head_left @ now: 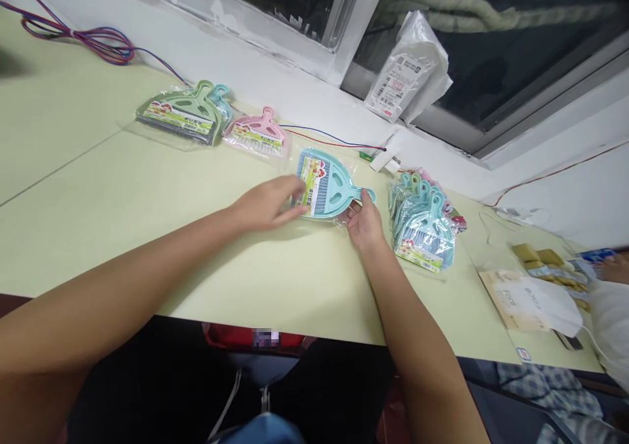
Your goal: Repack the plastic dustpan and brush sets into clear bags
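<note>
Two bare hands meet at a turquoise dustpan set in clear wrapping, one set lying label-up above the middle of the bench. The left arm reaches in long and low from the left, its hand palm down, thumb and fingers parted at the bristle edge; whether they grip the wrapping cannot be told. The right forearm rises steeply from below, and the right hand pinches the handle end, thumb on top and fingers beneath. To the left lie three more wrapped sets: one green, one turquoise partly hidden behind it, and one pink. Just right of the right hand, at least four sets overlap in a row, their exact number hidden. One white package leans at the window.
</note>
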A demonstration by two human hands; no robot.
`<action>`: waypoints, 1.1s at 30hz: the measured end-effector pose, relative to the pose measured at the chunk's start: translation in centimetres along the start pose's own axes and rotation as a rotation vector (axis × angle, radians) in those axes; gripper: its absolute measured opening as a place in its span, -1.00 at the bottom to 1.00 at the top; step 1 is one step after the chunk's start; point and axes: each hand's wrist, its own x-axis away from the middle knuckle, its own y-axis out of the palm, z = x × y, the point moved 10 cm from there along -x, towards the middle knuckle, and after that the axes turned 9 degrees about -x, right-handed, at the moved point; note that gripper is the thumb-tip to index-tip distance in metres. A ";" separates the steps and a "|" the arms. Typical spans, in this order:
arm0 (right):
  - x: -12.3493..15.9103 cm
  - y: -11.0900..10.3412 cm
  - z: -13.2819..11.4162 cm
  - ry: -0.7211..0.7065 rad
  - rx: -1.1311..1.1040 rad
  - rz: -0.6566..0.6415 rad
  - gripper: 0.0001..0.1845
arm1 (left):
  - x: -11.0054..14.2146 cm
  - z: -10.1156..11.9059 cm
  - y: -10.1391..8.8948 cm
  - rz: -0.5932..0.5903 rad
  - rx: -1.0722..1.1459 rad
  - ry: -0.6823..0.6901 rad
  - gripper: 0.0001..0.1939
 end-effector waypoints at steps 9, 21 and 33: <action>1.3 1.4 0.0 -0.021 0.004 -0.053 -0.68 | 2.1 -8.5 0.7 0.027 0.392 -0.705 -0.66; 3.0 2.9 1.0 0.026 0.014 -0.127 -0.67 | 2.1 -9.1 3.0 0.035 0.788 -0.801 -0.70; 2.7 2.6 1.5 0.069 0.023 -0.114 -0.67 | 2.2 -9.1 3.4 0.097 1.056 -0.853 -0.84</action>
